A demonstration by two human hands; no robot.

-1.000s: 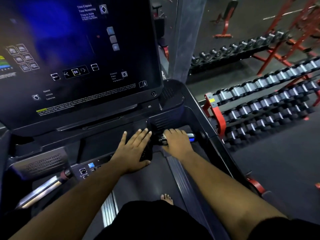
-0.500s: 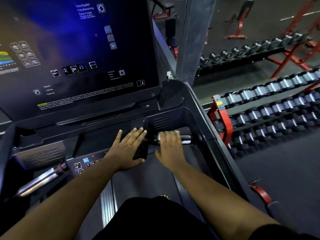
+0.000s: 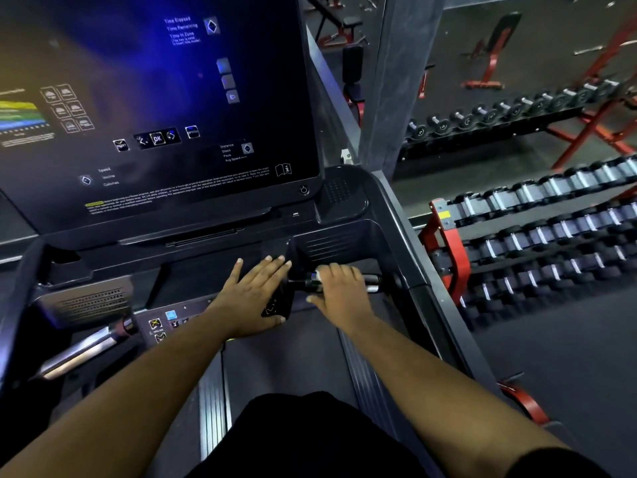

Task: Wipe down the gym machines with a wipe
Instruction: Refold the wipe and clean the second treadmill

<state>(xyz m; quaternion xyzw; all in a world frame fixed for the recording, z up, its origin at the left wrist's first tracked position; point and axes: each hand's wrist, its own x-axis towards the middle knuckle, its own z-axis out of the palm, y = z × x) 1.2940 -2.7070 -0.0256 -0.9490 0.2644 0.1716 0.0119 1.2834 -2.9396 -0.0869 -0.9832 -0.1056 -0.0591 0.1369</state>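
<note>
The treadmill (image 3: pixel 389 215) was a dark, matte plastic frame with ribbed vents, topped by a big glossy screen (image 3: pixel 155 108) that glowed blue. The left hand (image 3: pixel 253 298) lay flat on the console panel (image 3: pixel 179 319), fingers straight and spread, thumb wrapped at the panel's lower edge. The right hand (image 3: pixel 339 291) was curled over the shiny metal handlebar (image 3: pixel 370 283), a smooth round bar with a black section at its inner end. A bit of white wipe (image 3: pixel 317 273) peeked out at the fingertips, pressed between that hand and the bar. Compared with half a second before, the right hand had slid slightly outward along the bar, while the left hand stayed where it was. To the right, red steel racks (image 3: pixel 448 250) held rows of dark dumbbells (image 3: pixel 537 243) with silvery handles, tier above tier. A second chrome bar (image 3: pixel 86 350) jutted out at the left.
</note>
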